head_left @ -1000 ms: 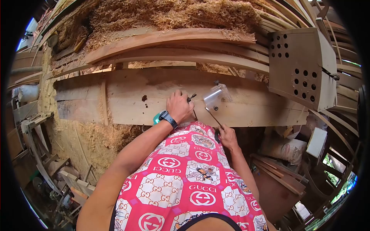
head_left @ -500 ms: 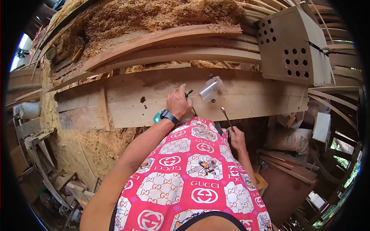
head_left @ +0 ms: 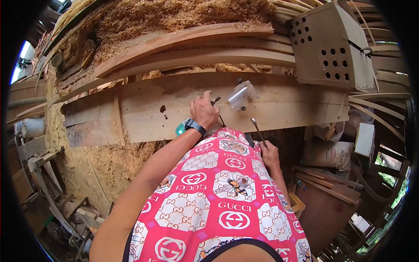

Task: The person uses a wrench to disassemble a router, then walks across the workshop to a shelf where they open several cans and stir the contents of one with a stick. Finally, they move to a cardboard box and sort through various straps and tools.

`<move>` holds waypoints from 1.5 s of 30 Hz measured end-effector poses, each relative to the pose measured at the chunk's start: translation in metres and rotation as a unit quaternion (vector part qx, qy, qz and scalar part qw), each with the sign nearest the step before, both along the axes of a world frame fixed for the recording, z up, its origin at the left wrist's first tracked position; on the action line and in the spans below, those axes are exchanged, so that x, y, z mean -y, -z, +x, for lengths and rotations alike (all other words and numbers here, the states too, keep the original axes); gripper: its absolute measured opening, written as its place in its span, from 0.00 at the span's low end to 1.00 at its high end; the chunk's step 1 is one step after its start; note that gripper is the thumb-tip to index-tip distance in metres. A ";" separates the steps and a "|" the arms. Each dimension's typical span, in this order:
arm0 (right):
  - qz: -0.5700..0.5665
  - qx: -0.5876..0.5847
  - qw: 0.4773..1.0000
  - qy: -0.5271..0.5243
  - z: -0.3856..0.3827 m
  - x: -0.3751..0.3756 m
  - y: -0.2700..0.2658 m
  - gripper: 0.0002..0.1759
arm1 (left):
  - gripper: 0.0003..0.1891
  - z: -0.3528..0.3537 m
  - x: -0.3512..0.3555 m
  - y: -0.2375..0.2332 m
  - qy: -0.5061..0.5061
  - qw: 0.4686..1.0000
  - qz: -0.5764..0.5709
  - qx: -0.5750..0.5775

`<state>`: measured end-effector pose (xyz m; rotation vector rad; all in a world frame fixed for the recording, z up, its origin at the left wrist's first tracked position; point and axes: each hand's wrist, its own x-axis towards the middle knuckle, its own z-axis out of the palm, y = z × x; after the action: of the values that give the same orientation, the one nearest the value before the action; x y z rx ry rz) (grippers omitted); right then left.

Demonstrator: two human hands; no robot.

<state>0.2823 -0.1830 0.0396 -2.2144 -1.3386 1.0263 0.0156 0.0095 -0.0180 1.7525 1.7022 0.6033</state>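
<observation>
My left hand (head_left: 204,111), with a watch (head_left: 194,126) on its wrist, is closed over a teal-bodied tool (head_left: 180,127) on the board, mostly hidden under palm and wrist. A short dark shaft (head_left: 216,100) sticks out by its fingers, and a thin dark rod (head_left: 222,121) shows beside them. My right hand (head_left: 269,153) grips a metal wrench (head_left: 257,128), its open jaw pointing up over the board's near edge. Just beyond the left hand, a clear plastic tool base (head_left: 239,97) lies on its side. A small dark ring-like part (head_left: 243,108) rests near it.
The wide wooden board (head_left: 288,114) spans the space before me. Behind it lie curved wood strips (head_left: 192,59) and heaped shavings (head_left: 183,17). A box with round holes (head_left: 331,52) stands at the right end. Sacks (head_left: 334,155) and wood pieces are at the lower right.
The view has shifted slightly. My left hand has turned a little on the teal tool, uncovering more of it and of the thin rod. The wrench stays in my right hand.
</observation>
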 end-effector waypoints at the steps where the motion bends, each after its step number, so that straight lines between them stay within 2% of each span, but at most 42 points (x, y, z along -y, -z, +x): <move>1: -0.003 0.004 1.000 -0.005 -0.001 -0.002 0.000 0.14 | 0.27 -0.001 -0.001 -0.004 0.000 1.000 -0.001 -0.001; 3: -0.007 0.007 1.000 -0.011 -0.002 -0.005 0.001 0.14 | 0.25 -0.001 -0.005 -0.008 -0.009 0.998 -0.060 0.002; 7: 0.004 0.003 1.000 -0.030 -0.004 -0.011 0.004 0.13 | 0.24 0.001 -0.005 -0.005 -0.008 0.999 -0.052 0.008; 10: 0.002 -0.011 0.999 -0.031 -0.009 -0.019 0.002 0.13 | 0.24 0.003 -0.005 0.002 -0.026 0.999 -0.005 -0.017; 12: -0.007 -0.008 1.000 -0.029 -0.010 -0.022 0.001 0.13 | 0.22 0.003 -0.004 0.002 0.049 0.995 -0.028 -0.082; 15: -0.016 -0.003 1.000 -0.021 -0.008 -0.023 0.003 0.12 | 0.20 0.001 -0.004 0.001 0.095 0.988 -0.043 -0.116; 18: -0.002 0.017 1.000 -0.003 0.002 -0.018 0.009 0.11 | 0.17 0.002 -0.002 0.008 0.068 0.992 -0.002 -0.106; 20: -0.009 0.079 0.996 0.027 0.007 -0.019 0.010 0.11 | 0.16 0.002 -0.003 0.012 0.058 0.994 -0.008 -0.096; 27: 0.038 0.163 0.979 0.117 0.026 -0.035 0.048 0.12 | 0.13 0.005 -0.003 0.004 0.013 0.995 -0.028 -0.092; 34: 0.043 0.196 0.969 0.142 0.022 -0.084 0.082 0.14 | 0.16 0.000 -0.004 0.002 0.063 0.992 -0.050 -0.098; 35: 0.043 0.195 0.969 0.142 0.019 -0.087 0.083 0.14 | 0.16 -0.001 -0.004 0.002 0.064 0.992 -0.049 -0.099; 37: 0.144 0.272 0.949 0.068 0.012 -0.093 0.083 0.17 | 0.16 0.000 -0.005 0.005 0.065 0.992 -0.047 -0.099; 38: 0.145 0.271 0.949 0.067 0.008 -0.094 0.083 0.17 | 0.16 0.002 -0.006 0.008 0.042 0.994 -0.044 -0.088; 40: 0.150 0.373 0.915 0.010 -0.021 -0.105 0.049 0.16 | 0.15 0.001 -0.007 0.008 0.018 0.996 -0.041 -0.079; 41: 0.150 0.373 0.916 0.010 -0.034 -0.112 0.031 0.16 | 0.15 0.001 -0.008 0.006 0.006 0.996 -0.051 -0.074; 42: 0.032 0.241 0.969 -0.048 -0.047 -0.120 0.014 0.16 | 0.14 0.001 -0.007 0.006 -0.006 0.996 -0.060 -0.068; 43: -0.087 0.101 0.986 -0.101 -0.058 -0.124 0.007 0.16 | 0.14 0.002 -0.006 0.006 -0.002 0.996 -0.060 -0.068; 45: -0.115 -0.005 0.974 -0.196 -0.073 -0.127 0.014 0.16 | 0.15 0.003 -0.005 0.005 0.046 0.994 -0.027 -0.097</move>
<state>0.2088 -0.0558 0.0261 -2.1418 -1.7786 1.3900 0.0183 0.0141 -0.0234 1.8901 1.7365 0.3527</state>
